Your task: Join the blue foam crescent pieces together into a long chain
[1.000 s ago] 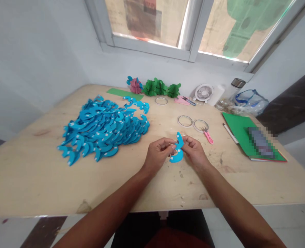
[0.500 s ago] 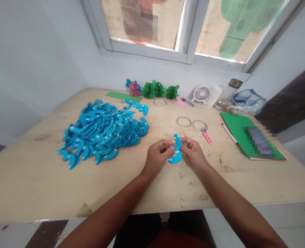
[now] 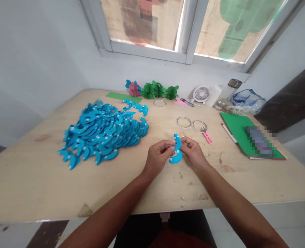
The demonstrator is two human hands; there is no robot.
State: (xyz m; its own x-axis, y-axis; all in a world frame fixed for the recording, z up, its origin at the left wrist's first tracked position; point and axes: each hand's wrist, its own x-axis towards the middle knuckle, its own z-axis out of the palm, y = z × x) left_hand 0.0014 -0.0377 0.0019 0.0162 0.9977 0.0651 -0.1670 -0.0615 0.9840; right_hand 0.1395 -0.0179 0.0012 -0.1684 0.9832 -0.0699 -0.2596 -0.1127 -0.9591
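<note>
Between my two hands is a blue curved paper piece [image 3: 176, 156], shaped like a 3, with small white patches on it. The fingertips of my left hand [image 3: 159, 155] pinch it from the left, near its middle. From the right, my right hand [image 3: 193, 151] grips its upper edge with thumb and finger. A large heap of similar blue paper pieces [image 3: 103, 129] with white patches lies to the left. Beyond my hands are two tape rolls [image 3: 184, 122], and pink-handled snips [image 3: 206, 136] rest against the right one.
Along the wall stand green paper figures [image 3: 157, 90], a pink and blue one [image 3: 134, 88], a small white fan [image 3: 202, 93] and a bottle [image 3: 231, 89]. At right lie a green folder [image 3: 235, 124] and a white pen [image 3: 229, 133]. A green strip [image 3: 123, 96] lies behind the heap.
</note>
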